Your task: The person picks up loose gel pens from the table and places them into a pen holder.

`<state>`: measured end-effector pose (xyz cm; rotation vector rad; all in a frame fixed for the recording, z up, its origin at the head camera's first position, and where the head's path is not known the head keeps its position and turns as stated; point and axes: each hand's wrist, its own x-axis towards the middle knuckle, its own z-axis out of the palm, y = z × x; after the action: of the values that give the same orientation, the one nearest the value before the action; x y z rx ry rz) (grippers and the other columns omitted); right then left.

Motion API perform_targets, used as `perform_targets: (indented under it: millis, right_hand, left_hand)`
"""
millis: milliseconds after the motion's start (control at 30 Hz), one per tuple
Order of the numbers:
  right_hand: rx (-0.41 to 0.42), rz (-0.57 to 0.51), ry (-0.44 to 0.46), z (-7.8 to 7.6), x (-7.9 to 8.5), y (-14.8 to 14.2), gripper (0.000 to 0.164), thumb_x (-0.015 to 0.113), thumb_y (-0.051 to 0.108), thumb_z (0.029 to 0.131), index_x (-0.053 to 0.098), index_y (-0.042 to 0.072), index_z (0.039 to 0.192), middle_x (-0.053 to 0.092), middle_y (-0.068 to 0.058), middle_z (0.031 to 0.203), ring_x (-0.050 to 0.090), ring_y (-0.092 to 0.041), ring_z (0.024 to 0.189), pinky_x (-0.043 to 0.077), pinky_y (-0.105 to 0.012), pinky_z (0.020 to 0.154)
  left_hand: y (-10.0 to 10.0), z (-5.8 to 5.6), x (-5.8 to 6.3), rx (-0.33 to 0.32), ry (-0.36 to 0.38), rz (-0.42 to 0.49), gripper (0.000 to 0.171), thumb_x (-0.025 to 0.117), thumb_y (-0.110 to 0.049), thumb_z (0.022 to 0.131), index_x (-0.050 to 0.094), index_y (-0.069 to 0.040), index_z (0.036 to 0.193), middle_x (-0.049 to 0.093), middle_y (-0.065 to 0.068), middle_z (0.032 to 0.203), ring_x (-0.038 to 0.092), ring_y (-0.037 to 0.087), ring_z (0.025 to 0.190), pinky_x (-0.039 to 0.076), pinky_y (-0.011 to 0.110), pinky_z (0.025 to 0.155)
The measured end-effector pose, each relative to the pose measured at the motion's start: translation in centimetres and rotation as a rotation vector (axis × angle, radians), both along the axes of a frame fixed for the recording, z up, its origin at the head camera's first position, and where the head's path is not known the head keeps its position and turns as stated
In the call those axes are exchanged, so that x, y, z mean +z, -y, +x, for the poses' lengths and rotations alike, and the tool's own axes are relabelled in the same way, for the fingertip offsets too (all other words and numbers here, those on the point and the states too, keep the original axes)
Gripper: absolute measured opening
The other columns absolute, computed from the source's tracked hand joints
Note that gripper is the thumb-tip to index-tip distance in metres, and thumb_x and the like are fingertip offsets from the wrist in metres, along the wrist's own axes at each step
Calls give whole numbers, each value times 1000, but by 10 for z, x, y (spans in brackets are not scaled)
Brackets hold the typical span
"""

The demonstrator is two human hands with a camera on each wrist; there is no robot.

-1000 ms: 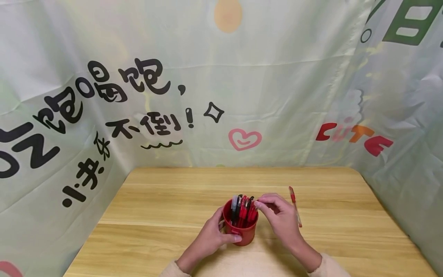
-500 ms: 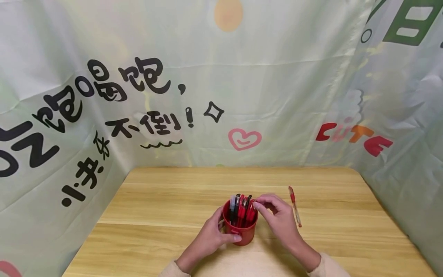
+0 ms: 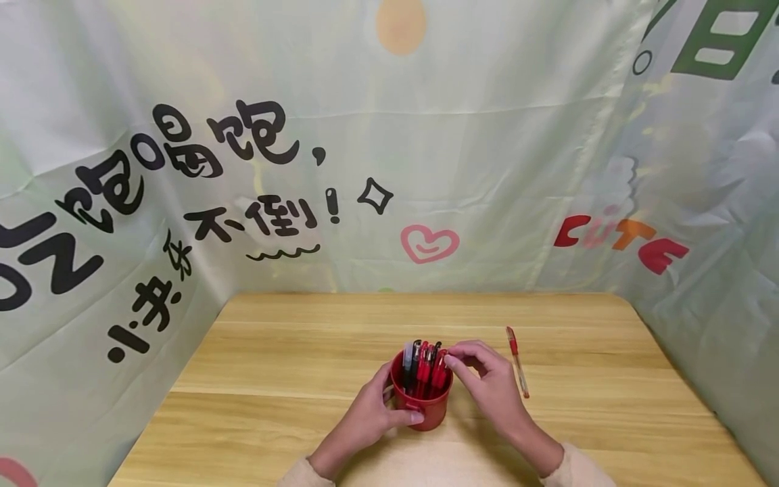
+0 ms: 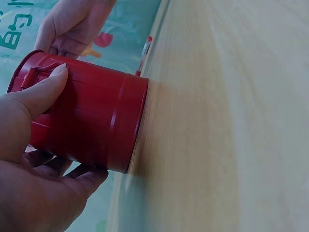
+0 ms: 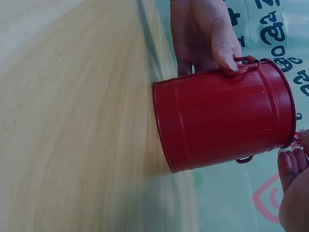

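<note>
A small red metal bucket stands upright on the table, with several black and red pens leaning inside. My left hand grips it from the left, fingers round the far side and thumb by the small handle. At the right of the rim, my right hand pinches the top of a red pen between thumb and fingertips. That pen's lower part is inside the bucket. In the right wrist view only part of the right hand shows. The bucket's wall hides the pens in the left wrist view.
One red-capped pen with a clear barrel lies on the wooden table, to the right of the right hand. Printed cloth hangs behind the table and along both sides.
The pens in the bucket have shifted slightly, and the red pen at the right hand leans a little further left. Both hands and the bucket stay almost where they were.
</note>
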<state>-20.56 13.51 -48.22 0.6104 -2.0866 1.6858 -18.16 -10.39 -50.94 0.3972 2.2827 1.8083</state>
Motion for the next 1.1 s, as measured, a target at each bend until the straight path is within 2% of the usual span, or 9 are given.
perform_targets:
  millis: [167,333,433,567,800,967,1100]
  right_hand:
    - [-34,6,27,0,0,-2,12,73,4,95,75,7,106,76,-10,106,72,-3,99,61,-17,87]
    - [-82,13,61,-2,2,-5,12,71,7,97,76,12,107,76,-9,106,72,-5,98,60,-16,87]
    - [-119,35,33,-5,3,-8,15,72,4,96,76,14,107,76,-6,105,71,-5,97,59,-13,87]
    - [-159,60,-25,-14,6,-14,18,74,0,93,76,13,106,76,-6,104,70,-4,94,57,-9,85]
    - [-263,163,-11,-33,10,-33,14,74,7,95,76,10,109,75,-6,107,66,5,95,53,-4,84]
    - [-310,190,-21,-44,12,-45,16,75,9,95,76,6,111,75,-8,106,61,12,92,52,-3,82]
    - [-341,240,-7,-51,10,-53,19,74,9,95,75,6,113,75,-10,107,65,2,93,52,-4,81]
  left_hand:
    - [0,1,1,5,2,-9,104,92,-30,78,33,-20,162,46,8,162,45,35,150,39,57,123]
    - [-1,0,2,10,8,-15,105,92,-30,77,33,-20,162,46,8,162,46,36,149,39,57,122]
    - [-1,0,2,13,20,-13,105,93,-30,77,32,-21,162,46,8,163,45,37,149,39,58,122]
    - [-2,0,3,14,33,-4,106,93,-30,77,31,-21,163,45,8,163,45,37,150,39,57,122]
    - [-2,0,4,11,40,5,107,93,-27,77,31,-21,163,44,9,164,44,38,150,39,56,122]
    - [-2,0,4,12,44,5,106,92,-27,77,31,-22,163,43,9,164,43,38,151,39,57,122]
    - [-3,0,5,13,44,-2,107,93,-27,77,30,-23,163,42,9,165,42,39,151,38,58,122]
